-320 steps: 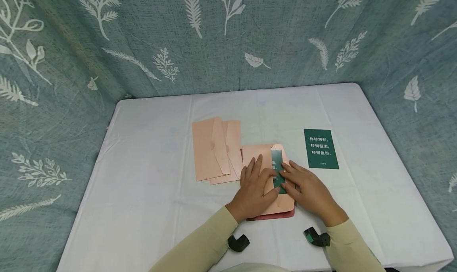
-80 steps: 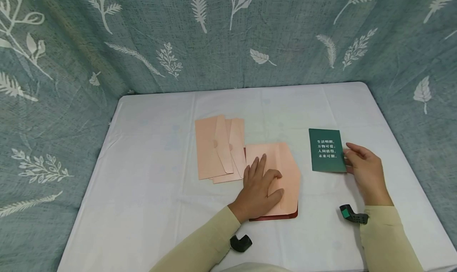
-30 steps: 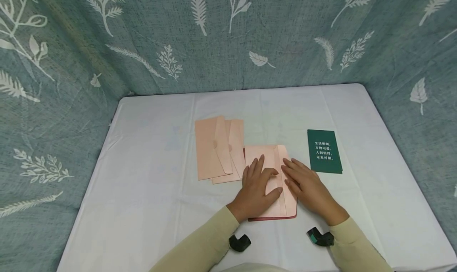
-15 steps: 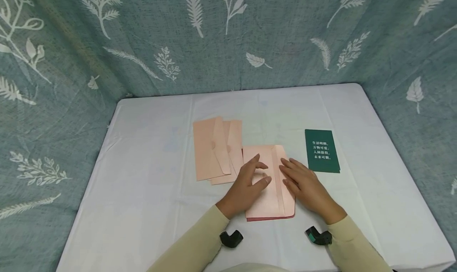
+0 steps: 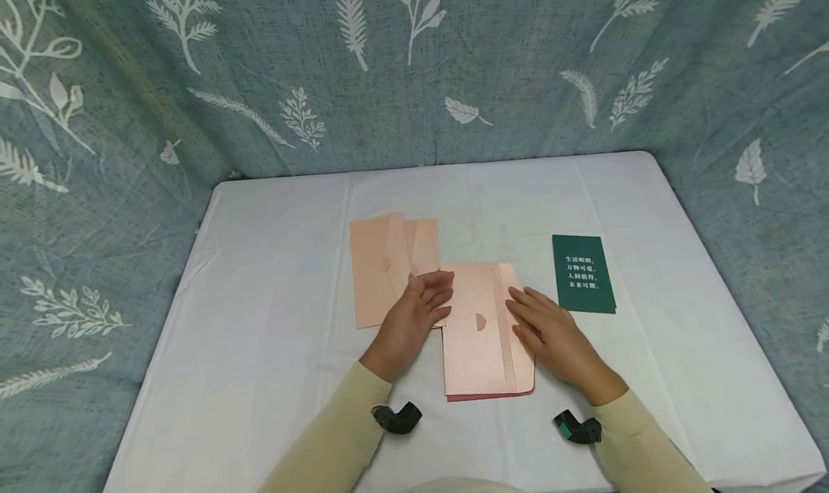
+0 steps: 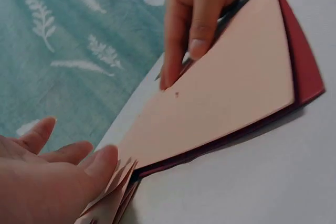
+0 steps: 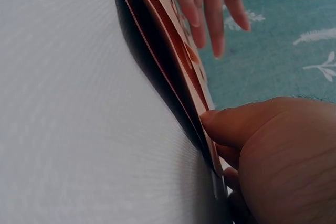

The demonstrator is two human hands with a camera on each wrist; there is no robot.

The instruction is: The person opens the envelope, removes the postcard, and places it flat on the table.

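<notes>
A pale pink envelope lies in front of me, its flap towards the right and a half-round notch in its middle. Dark red paper shows beneath it. My right hand rests on the flap with nearly straight fingers, the thumb at the envelope's edge in the right wrist view. My left hand hovers at the left edge, fingers loosely bent and nothing in them. It overlaps several more pink envelopes on the left, partly hiding them.
To the right, green cards with white printed characters lie stacked slightly askew. A white cloth covers the table. A leaf-patterned teal curtain surrounds the far side and both flanks.
A green card partly inside the envelope earlier now lies on the other card at right; my right hand set it there, then returned to the flap. My left hand has lifted and moved left.
</notes>
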